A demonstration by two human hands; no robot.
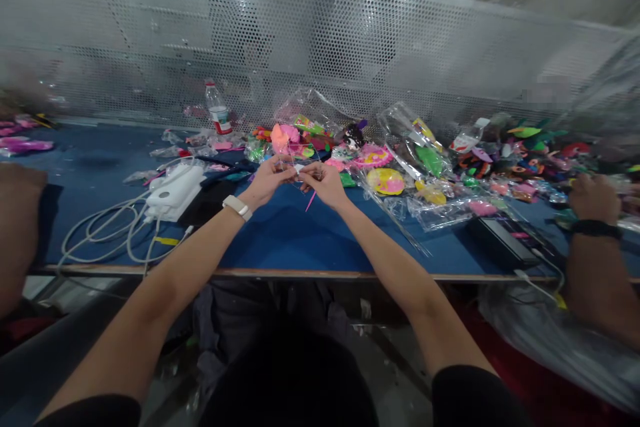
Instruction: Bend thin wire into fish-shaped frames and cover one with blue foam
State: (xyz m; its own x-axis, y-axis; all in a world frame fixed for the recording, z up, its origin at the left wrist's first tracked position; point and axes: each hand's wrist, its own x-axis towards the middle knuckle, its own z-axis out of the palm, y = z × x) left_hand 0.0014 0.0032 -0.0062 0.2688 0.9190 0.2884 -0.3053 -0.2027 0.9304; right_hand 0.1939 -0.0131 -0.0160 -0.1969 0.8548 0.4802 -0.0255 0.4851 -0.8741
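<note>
Over the blue table, my left hand (271,180) and my right hand (324,183) meet with fingers pinched together. Between their fingertips is a small white piece (299,168), its kind too small to make out. Thin clear plastic seems to surround it. A thin pink stick (311,201) points downward just below my right fingers; whether it is held or hanging cannot be told. Right behind my hands lies a pink and orange foam-like shape (285,138) among clear bags. A yellow and pink oval piece (385,181) rests to the right of my right hand.
A white power bank or adapter (176,192) with looped cables lies left, near a water bottle (218,111). To the right sits a black box-shaped device (503,242). A perforated metal panel (310,33) stands behind. Other people's arms (595,213) reach in at both sides.
</note>
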